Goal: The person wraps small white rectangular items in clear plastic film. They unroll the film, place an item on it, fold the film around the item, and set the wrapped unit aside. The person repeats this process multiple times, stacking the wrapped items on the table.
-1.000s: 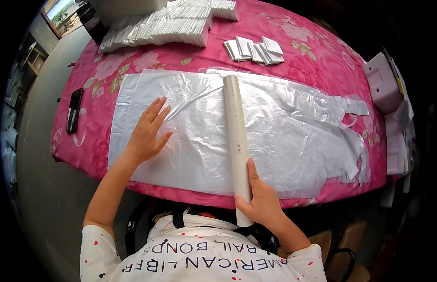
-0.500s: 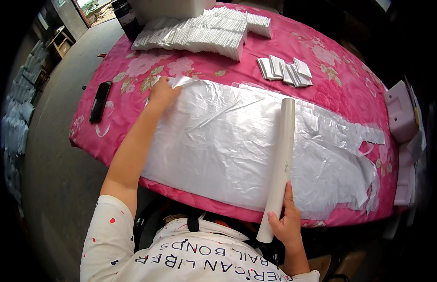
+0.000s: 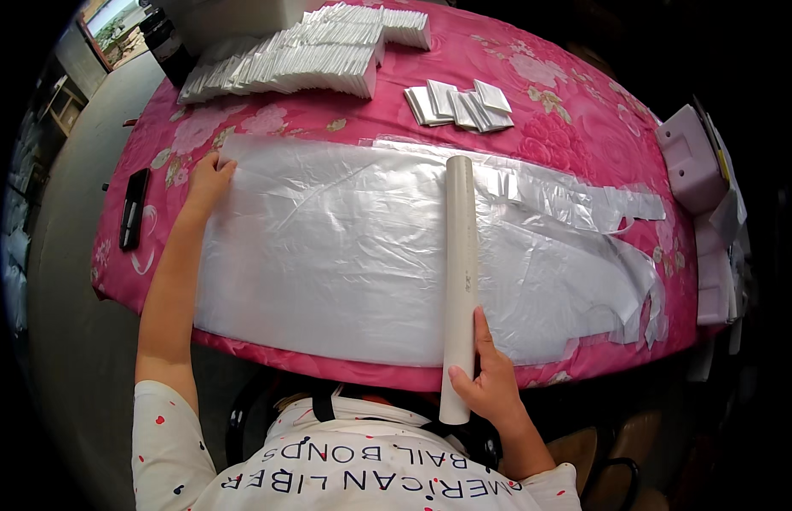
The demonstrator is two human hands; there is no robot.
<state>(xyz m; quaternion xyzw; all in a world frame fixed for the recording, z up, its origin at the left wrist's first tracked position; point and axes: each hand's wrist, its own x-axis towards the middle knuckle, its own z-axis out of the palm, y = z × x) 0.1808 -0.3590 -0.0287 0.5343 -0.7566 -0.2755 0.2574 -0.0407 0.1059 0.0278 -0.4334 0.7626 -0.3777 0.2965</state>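
A clear, crinkled plastic sheet (image 3: 345,247), seemingly in layers, is spread across the table, its right end ragged. My left hand (image 3: 211,180) is closed on its left edge, just below the far left corner, with fingers pinched together. Across the sheet lies a long off-white tube (image 3: 462,255), its near end jutting past the table's front edge. My right hand (image 3: 491,381) grips this tube near that end, thumb on top and index finger along its right side.
The table wears a pink floral cloth (image 3: 575,140). Stacks of folded white packets (image 3: 302,64) stand at the back, a smaller group (image 3: 460,106) nearer. A black phone (image 3: 134,209) lies left; a dark jar (image 3: 164,44) stands far left. Pale pink plastic bins (image 3: 692,157) border the right side.
The whole view has shifted, with the table's things now further left. My left hand has slid nearer along the sheet's edge, and the corner lies flatter. My right hand keeps its grip on the tube.
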